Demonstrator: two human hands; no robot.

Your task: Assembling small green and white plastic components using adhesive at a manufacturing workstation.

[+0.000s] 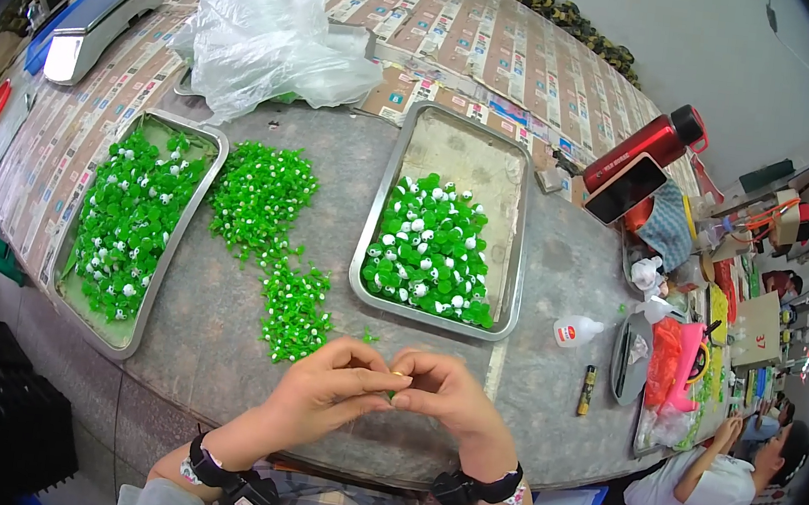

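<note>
Both hands meet over the near part of the table, fingertips together. My left hand [334,389] and my right hand [443,392] pinch a small green piece [393,392] between them; the fingers cover most of it. Just beyond the left hand lies a loose pile of tiny green-and-white pieces [294,305], which widens farther back. Farther off, past the right hand, a metal tray [359,262] holds many green parts with white eye-like balls [430,246]. A second metal tray [212,146] at the left holds similar green and white parts [134,222].
A clear plastic bag [264,37] rests at the back, near a scale [101,28]. Right of the trays are a red bottle [646,145], a phone [624,189], a small white bottle [577,330] and a lighter-like tube [587,390]. Another person [723,478] sits at the far right.
</note>
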